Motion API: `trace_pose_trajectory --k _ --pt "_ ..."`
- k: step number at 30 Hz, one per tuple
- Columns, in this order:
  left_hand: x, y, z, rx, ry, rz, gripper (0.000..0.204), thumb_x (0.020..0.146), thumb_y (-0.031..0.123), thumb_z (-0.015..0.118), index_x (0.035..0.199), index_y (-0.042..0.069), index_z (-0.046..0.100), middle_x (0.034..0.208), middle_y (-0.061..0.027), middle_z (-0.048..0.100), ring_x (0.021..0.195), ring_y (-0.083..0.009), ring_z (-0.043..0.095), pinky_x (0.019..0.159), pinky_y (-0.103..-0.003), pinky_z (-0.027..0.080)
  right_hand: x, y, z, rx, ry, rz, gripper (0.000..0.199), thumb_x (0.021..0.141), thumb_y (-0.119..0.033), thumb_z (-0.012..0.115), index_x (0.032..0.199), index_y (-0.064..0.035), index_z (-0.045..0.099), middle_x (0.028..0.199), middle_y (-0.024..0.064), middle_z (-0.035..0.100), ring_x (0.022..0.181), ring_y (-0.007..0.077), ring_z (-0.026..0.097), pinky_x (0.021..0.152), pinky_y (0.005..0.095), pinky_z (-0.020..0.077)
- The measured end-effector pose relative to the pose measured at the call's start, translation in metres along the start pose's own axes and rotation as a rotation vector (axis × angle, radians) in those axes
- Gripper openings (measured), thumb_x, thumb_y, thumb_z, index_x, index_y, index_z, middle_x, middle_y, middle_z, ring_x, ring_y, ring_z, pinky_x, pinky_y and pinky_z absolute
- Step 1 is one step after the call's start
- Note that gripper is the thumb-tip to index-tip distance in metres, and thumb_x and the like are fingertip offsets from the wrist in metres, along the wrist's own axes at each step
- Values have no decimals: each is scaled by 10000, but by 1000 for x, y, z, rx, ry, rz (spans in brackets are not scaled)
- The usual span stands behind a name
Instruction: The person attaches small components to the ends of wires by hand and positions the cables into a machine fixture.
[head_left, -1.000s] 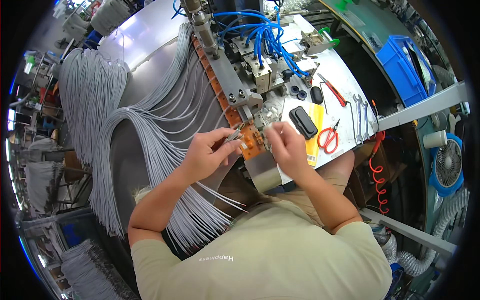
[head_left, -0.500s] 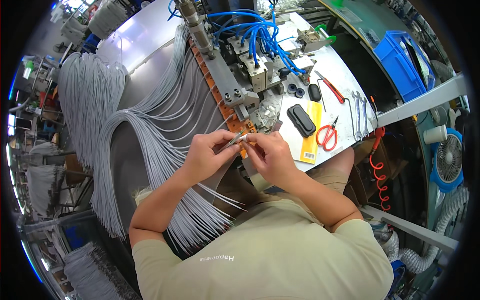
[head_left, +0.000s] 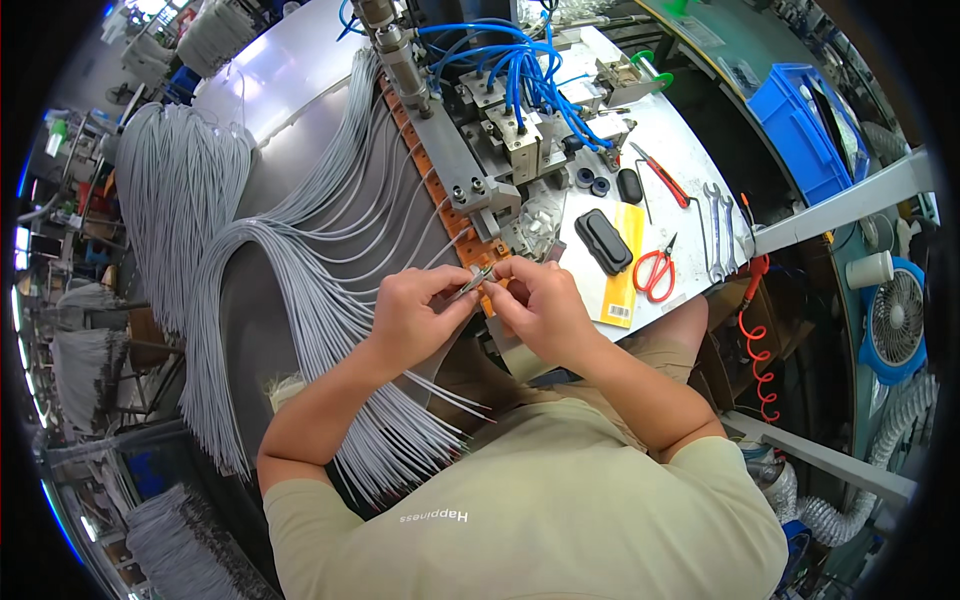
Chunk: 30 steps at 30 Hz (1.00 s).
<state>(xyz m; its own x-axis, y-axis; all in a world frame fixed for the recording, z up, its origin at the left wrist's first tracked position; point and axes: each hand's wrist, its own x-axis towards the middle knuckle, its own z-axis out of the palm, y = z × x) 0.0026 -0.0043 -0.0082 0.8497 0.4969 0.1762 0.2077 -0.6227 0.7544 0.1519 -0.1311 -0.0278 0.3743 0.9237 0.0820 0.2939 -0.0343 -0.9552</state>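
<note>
My left hand (head_left: 405,315) pinches the end of a grey cable (head_left: 468,287) between thumb and fingertips. Thin wires, one of them greenish, show at its tip. Opposite it, my right hand (head_left: 548,308) has its thumb and forefinger closed at those wire ends; whether a small part sits between them is hidden by the fingers. Both hands meet just in front of the lower end of an orange slotted rail (head_left: 425,170), which has grey cables laid into it. To the left, a thick bundle of grey cables (head_left: 300,290) drapes over the table edge, its stripped ends hanging beside my left forearm.
Beyond my hands stands a metal machine (head_left: 520,140) with blue air tubes (head_left: 520,65). Clear small parts (head_left: 535,225) lie beside it. On the white tabletop at right are a black case (head_left: 603,241), red scissors (head_left: 655,273), a red-handled knife (head_left: 662,175) and wrenches (head_left: 715,230).
My fingertips have shifted slightly at the cable end, and the right hand has tilted a little. The green-tipped wires now show between the two hands. The surroundings stay the same.
</note>
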Motion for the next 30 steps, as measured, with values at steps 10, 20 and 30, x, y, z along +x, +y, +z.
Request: trace_pose_trajectory --k 10,20,30 --pt "4 -3 -9 -381 -220 -225 135 927 57 649 1037 -18 671 843 -44 701 805 -80 654 715 -250 520 9 17 -11 -166 15 -364 114 909 -97 693 935 -27 606 678 60 573 560 181 525 584 321 420" --pt "3 4 -5 166 167 274 153 876 30 708 1019 -20 683 849 -111 699 756 -161 684 697 -287 537 21 34 -8 -379 169 -427 156 897 -108 712 894 -35 573 715 52 567 594 200 508 635 340 413" --pt "4 18 -18 -207 -535 -51 230 853 41 726 1078 10 692 855 -105 691 662 -173 670 589 -269 516 32 62 -16 435 68 247 167 966 -185 649 911 -55 560 703 -51 534 611 41 483 542 219 364"
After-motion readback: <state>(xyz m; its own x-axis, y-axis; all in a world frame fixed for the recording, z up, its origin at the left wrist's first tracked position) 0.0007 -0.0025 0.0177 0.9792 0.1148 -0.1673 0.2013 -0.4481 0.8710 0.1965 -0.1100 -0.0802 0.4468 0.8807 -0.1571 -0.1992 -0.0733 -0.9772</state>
